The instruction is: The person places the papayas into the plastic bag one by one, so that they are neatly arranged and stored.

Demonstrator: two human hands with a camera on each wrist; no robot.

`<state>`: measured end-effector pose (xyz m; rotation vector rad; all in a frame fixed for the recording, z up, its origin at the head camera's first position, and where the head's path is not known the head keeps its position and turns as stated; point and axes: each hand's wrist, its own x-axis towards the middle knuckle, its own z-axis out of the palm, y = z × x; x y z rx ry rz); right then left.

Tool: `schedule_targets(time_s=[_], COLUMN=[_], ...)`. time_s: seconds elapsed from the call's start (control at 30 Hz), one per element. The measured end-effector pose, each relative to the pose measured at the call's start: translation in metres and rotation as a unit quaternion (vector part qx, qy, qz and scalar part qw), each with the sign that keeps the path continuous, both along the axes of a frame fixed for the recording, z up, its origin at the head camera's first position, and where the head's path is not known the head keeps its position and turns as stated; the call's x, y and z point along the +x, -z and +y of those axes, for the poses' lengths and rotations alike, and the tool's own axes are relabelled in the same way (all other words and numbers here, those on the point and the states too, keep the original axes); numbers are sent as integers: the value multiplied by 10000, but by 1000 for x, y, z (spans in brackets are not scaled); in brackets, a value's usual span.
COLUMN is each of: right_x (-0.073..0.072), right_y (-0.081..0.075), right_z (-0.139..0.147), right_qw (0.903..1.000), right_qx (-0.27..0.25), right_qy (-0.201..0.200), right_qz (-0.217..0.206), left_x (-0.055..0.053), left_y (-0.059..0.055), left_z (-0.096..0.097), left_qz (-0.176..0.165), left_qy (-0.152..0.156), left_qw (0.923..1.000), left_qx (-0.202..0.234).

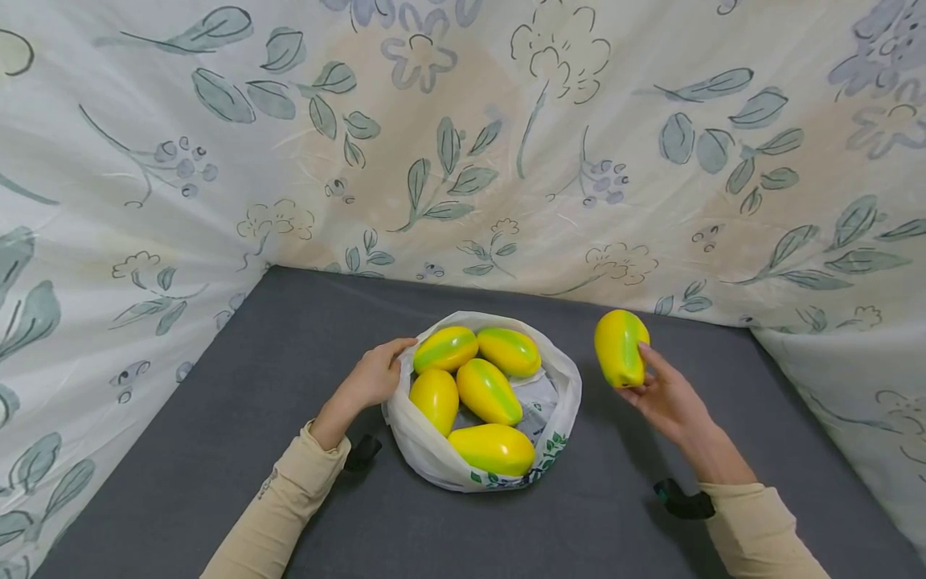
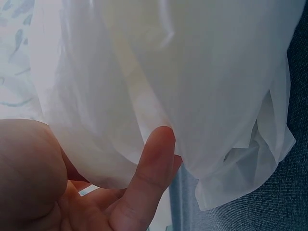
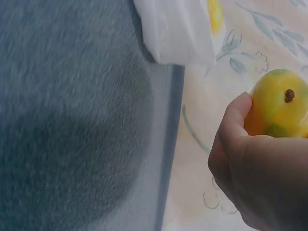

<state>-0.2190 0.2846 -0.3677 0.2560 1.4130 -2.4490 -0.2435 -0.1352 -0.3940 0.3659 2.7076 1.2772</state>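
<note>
A white plastic bag (image 1: 434, 458) stands open at the middle of the grey table (image 1: 217, 418), with several yellow-green mangoes (image 1: 488, 390) inside. My left hand (image 1: 383, 370) grips the bag's left rim, thumb over the edge. In the left wrist view the bag's film (image 2: 192, 72) fills the frame, and a finger (image 2: 154, 163) presses against it. My right hand (image 1: 647, 378) holds one more mango (image 1: 620, 347) upright in the air, to the right of the bag and apart from it. The right wrist view shows that mango (image 3: 276, 106), its stem end facing the camera, with the bag (image 3: 178, 33) beyond.
A floral cloth (image 1: 463, 161) hangs as a backdrop behind the table and down both sides. Bare grey table surface (image 3: 72, 120) lies in front of and beside the bag. Black wrist straps (image 1: 683, 500) sit on both forearms.
</note>
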Motion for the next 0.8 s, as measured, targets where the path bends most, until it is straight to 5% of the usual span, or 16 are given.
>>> schedule_targets(time_s=[0.43, 0.8], right_x=[10, 17], right_y=[4, 4], right_z=[-19, -33], right_qw=[9981, 9987], right_qx=[-426, 199], right_qy=[-283, -302], right_qz=[354, 361], left_x=[0, 0], left_y=[1, 2], left_z=[1, 0], left_qz=[-35, 21], left_qy=[-38, 3], left_qw=[10000, 10000], left_qx=[-35, -78])
